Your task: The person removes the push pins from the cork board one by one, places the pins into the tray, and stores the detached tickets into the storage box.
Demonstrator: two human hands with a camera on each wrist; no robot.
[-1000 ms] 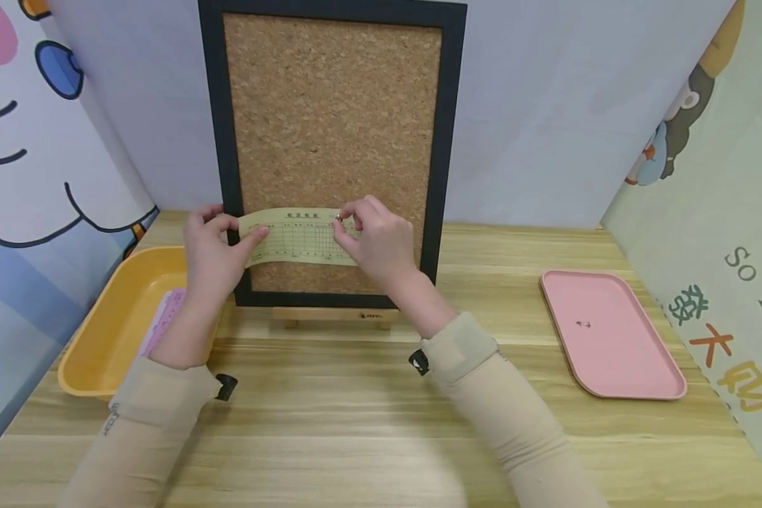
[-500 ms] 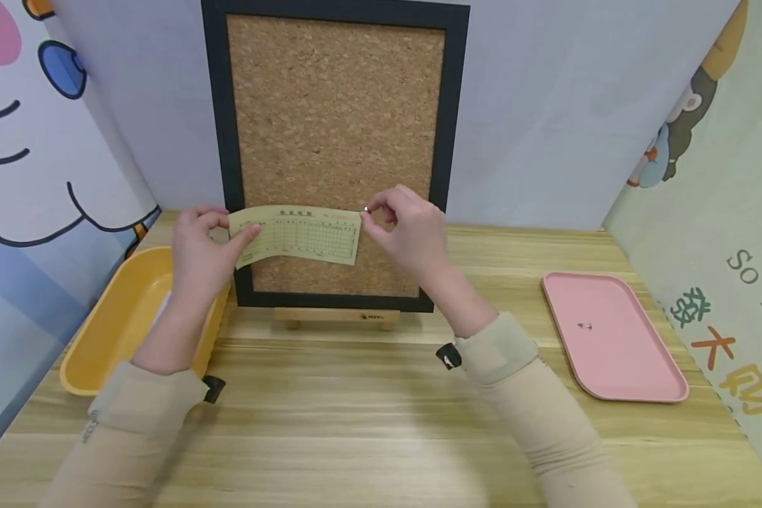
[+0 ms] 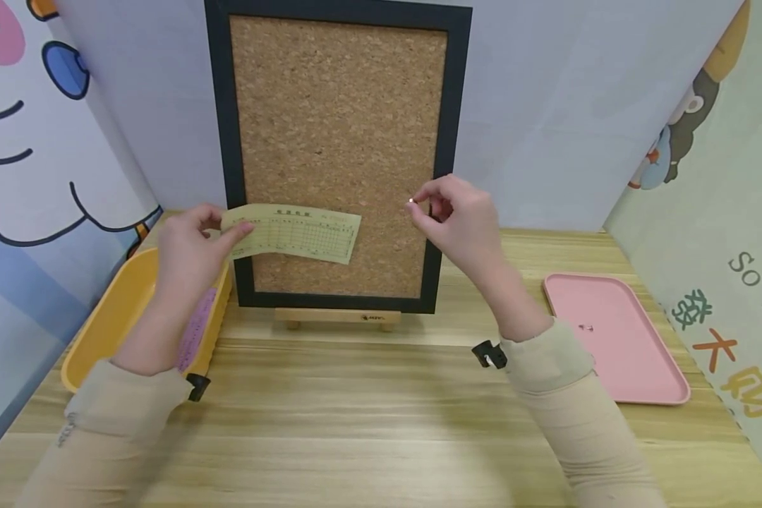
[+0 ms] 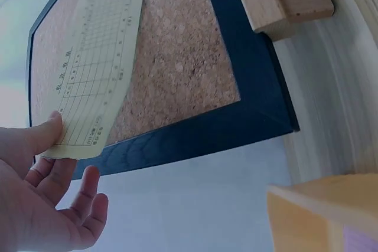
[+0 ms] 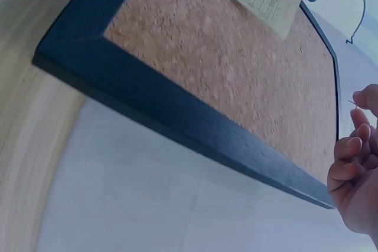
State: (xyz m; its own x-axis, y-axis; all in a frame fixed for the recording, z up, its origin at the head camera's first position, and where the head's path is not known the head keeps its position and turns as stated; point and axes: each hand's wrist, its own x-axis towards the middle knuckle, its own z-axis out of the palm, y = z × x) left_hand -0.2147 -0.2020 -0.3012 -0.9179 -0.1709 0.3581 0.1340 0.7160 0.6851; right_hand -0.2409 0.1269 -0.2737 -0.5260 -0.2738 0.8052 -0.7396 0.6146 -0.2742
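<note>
In the head view, my left hand (image 3: 184, 250) pinches the left end of a pale yellow printed form (image 3: 295, 233) between thumb and fingers. The slip bows outward in front of the lower part of a black-framed corkboard (image 3: 339, 127). Off to the right, my right hand (image 3: 460, 222) pinches a small shiny pin (image 3: 410, 202) before the board's right side. A thin point of that pin (image 5: 352, 102) shows at the fingertips in the right wrist view. The left wrist view shows the thumb over the form (image 4: 97, 69), other fingers behind it.
The corkboard stands on a small wooden easel (image 3: 336, 316). At left, a yellow bin (image 3: 111, 303) holds a purple patterned paper or card (image 3: 197, 331), partly hidden by my arm. A pink tray (image 3: 616, 360) at right bears a few small metal pieces (image 3: 585, 327).
My right hand has moved right with the pin, away from the form, whose right end is now uncovered. My left hand has drifted slightly left with the form.
</note>
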